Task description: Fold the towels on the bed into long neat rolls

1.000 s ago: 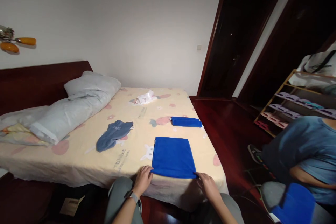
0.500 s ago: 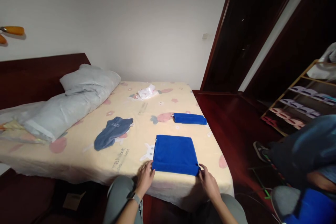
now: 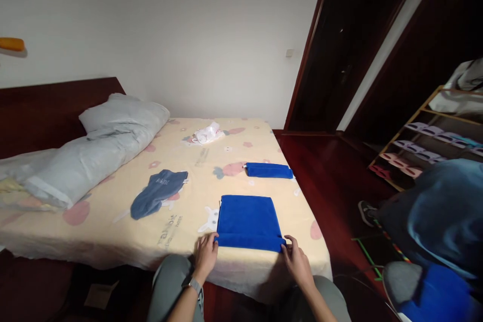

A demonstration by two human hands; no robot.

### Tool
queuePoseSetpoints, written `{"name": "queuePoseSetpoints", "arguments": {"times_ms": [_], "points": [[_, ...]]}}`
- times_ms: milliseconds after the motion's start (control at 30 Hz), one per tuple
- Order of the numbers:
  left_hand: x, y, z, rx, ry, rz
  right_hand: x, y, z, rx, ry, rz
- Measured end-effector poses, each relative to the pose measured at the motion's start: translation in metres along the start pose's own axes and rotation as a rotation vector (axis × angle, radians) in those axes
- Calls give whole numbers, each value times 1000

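A bright blue towel [image 3: 247, 219] lies flat on the bed near its front edge, its near strip folded up. My left hand [image 3: 206, 255] pinches the towel's near left corner. My right hand [image 3: 296, 260] pinches the near right corner. Farther back on the bed rests a second blue towel [image 3: 269, 170], folded into a narrow bar. To the left lies a crumpled grey-blue cloth [image 3: 157, 192].
The bed [image 3: 113, 234] has a cream cartoon-print sheet, grey pillows [image 3: 94, 143] at the left and a white plastic bag [image 3: 206, 135] at the back. Another person in blue [image 3: 441, 221] sits at the right with a blue cloth on their lap. A shoe rack [image 3: 433, 148] and a dark doorway stand beyond.
The towel's near edge has been folded up a little, so the towel looks shorter. Both hands stay at its near corners. The person at the right has leaned forward.
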State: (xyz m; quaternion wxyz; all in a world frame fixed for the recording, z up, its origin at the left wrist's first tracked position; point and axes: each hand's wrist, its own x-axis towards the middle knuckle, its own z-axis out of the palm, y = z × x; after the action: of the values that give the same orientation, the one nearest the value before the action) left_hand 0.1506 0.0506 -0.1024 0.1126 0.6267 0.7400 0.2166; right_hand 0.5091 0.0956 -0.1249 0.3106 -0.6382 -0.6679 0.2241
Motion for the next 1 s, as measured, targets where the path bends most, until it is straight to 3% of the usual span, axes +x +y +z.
{"name": "queuePoseSetpoints", "arguments": {"times_ms": [233,367,500,667,800,900,1000], "points": [[-4,6,-8,32,-16,3,-2,-2,-4,-217,-45,-23],[-6,7,-8,95,37,52,-1,-6,-3,-390,-24,-63],[-13,17,-4,170,59,238,-1,-7,1,-491,-17,-103],[-25,36,12,244,-58,560,-3,-10,3,-591,12,-134],[-26,38,21,274,-89,601,-4,-18,0,-646,83,-179],[-26,37,22,275,-78,593,-7,-26,1,-604,109,-274],[-29,42,23,269,-42,588,-15,-34,9,-478,83,-471]]}}
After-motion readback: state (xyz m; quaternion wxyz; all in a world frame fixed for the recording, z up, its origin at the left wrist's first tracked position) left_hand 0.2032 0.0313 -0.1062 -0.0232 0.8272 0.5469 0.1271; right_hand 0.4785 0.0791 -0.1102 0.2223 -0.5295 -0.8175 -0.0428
